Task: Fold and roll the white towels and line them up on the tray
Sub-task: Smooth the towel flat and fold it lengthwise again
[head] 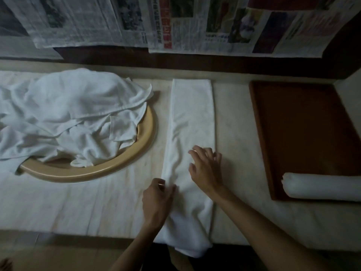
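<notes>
Here, both hands (205, 169) on folded towel (192, 118).

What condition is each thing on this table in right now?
Folded towel: long strip, near end hanging over the table edge.
Rolled towel: finished, lying on the tray.
Tray: holds one roll only.
Towel pile: crumpled, in the round basket.
Left hand: pinching the strip's edge.
Right hand: open on the strip.

— Printed matter in view?
— Newspaper sheets (175, 22) hung along the wall behind the counter: columns of small print, photographs, and one vertical red band with pale characters.
— Any of it legible?
— None; the print is too small and blurred to read. No labels, brands or numbers can be made out elsewhere.
</notes>
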Demonstrator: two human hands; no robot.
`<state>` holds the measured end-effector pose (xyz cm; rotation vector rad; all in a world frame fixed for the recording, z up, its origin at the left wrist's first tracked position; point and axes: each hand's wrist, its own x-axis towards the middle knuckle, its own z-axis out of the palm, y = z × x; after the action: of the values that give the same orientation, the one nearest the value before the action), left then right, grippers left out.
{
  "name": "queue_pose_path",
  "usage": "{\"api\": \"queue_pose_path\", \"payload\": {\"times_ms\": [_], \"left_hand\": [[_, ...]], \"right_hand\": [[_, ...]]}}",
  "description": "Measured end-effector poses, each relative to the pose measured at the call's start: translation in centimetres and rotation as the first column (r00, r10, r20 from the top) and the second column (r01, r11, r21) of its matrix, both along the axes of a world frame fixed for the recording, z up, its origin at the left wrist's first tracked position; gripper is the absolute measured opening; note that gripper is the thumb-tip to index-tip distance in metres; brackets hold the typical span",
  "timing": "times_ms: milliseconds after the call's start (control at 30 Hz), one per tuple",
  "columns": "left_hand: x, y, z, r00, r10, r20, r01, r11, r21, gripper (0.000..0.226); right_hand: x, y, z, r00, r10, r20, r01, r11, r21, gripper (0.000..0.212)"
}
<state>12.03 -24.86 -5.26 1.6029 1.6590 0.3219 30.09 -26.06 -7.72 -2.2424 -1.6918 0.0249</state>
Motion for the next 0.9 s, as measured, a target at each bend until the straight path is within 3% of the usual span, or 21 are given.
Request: {"api": "queue_pose_path", "payload": {"times_ms": [67, 167, 267, 433, 500, 567, 633, 700, 767, 800, 867, 900], "left_hand": [[-0.7, 0.0, 0.1, 1.0, -0.008, -0.015, 0.007, 0.998, -0.068, 0.027], [-1.8, -0.3, 0.3, 0.998, -0.048, -0.042, 0.042, 0.989, -0.142, 0.023], [-2.9, -1.0, 0.2, 0.994, -0.111, -0.024, 0.103, 0.971, -0.218, 0.015], [-4.0, -2.4, -0.6, 0.993, -0.093, 0.067, 0.105, 0.971, -0.216, 0.016], [-4.0, -2.5, -1.0, 0.998, -0.061, 0.034, 0.067, 0.972, -0.225, 0.018], [-3.9, -2.5, -1.0, 0.999, -0.041, 0.007, 0.042, 0.971, -0.237, 0.018], [-3.8, -2.4, -0.5, 0.999, -0.028, -0.024, 0.022, 0.971, -0.238, 0.013], [-3.5, -2.2, 0.0, 0.986, -0.051, -0.16, 0.032, 0.992, -0.119, 0.014], [-2.0, -2.1, 0.1, 0.969, -0.052, -0.243, 0.097, 0.979, 0.179, 0.031], [-0.5, -2.1, -0.1, 0.98, -0.075, -0.183, 0.132, 0.938, 0.32, 0.035], [3.3, -1.0, -0.9, 0.955, -0.293, -0.049, 0.285, 0.858, 0.428, 0.041], [4.8, 0.0, -1.8, 0.89, -0.453, -0.048, 0.429, 0.798, 0.423, 0.046]], "right_hand": [[-0.4, 2.1, 1.1, 0.962, 0.246, -0.117, -0.25, 0.968, -0.025, 0.039], [-0.5, 4.7, 2.3, 0.83, 0.52, -0.203, -0.557, 0.796, -0.237, 0.054], [-0.7, 7.1, 3.3, 0.764, 0.614, -0.201, -0.63, 0.639, -0.442, 0.043], [-1.6, 9.0, 4.1, 0.727, 0.67, -0.15, -0.656, 0.615, -0.438, 0.01], [-2.2, 8.2, 3.4, 0.768, 0.623, -0.147, -0.628, 0.69, -0.36, 0.008], [-2.9, 6.1, 1.8, 0.838, 0.531, -0.128, -0.545, 0.806, -0.23, 0.019], [-2.7, 3.4, 0.1, 0.918, 0.383, -0.105, -0.392, 0.916, -0.082, 0.038], [-1.3, 0.8, -1.1, 0.982, 0.176, -0.067, -0.177, 0.984, 0.005, 0.045], [0.4, -1.3, -1.8, 0.998, -0.049, -0.042, 0.047, 0.998, -0.051, 0.048], [1.2, -2.0, -2.1, 0.991, -0.135, -0.028, 0.13, 0.983, -0.132, 0.052], [2.1, -2.9, -2.8, 0.982, -0.191, 0.008, 0.186, 0.945, -0.27, 0.061], [2.2, -3.1, -3.2, 0.983, -0.18, 0.021, 0.178, 0.939, -0.296, 0.063]]}}
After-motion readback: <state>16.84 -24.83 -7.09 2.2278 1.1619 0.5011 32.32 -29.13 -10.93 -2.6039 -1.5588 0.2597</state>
